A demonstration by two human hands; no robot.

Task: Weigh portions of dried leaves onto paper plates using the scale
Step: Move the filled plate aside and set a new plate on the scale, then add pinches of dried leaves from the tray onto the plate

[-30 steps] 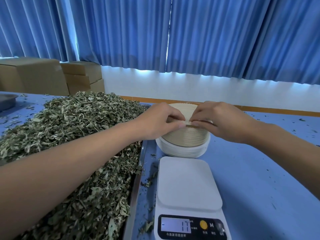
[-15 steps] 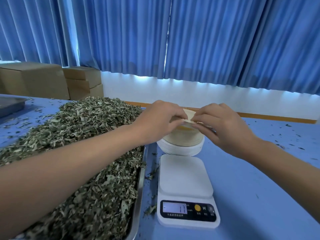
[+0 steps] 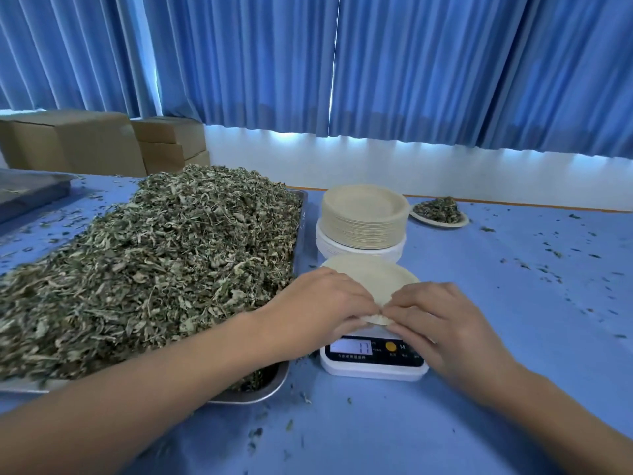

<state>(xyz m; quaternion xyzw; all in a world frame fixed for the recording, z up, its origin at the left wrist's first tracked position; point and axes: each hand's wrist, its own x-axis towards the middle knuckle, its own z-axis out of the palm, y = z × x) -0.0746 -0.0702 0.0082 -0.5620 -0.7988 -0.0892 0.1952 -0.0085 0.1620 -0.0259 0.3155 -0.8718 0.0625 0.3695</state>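
A single beige paper plate (image 3: 371, 275) lies over the white digital scale (image 3: 373, 365), whose display reads 17. My left hand (image 3: 322, 303) and my right hand (image 3: 435, 317) both pinch the plate's near rim, fingertips almost meeting. Behind the scale stands a stack of paper plates (image 3: 364, 217), beige ones on top of white ones. A big heap of dried leaves (image 3: 147, 262) fills a metal tray (image 3: 267, 392) to the left of the scale. A filled plate of leaves (image 3: 438, 212) sits at the back right.
The blue table (image 3: 513, 337) is strewn with leaf crumbs. Cardboard boxes (image 3: 102, 142) stand at the back left, with another metal tray (image 3: 27, 193) at the far left edge. Blue curtains hang behind.
Both hands have lifted one plate off the stack and brought it toward me, down over the scale. The view has pulled back, showing the filled plate at the back right.
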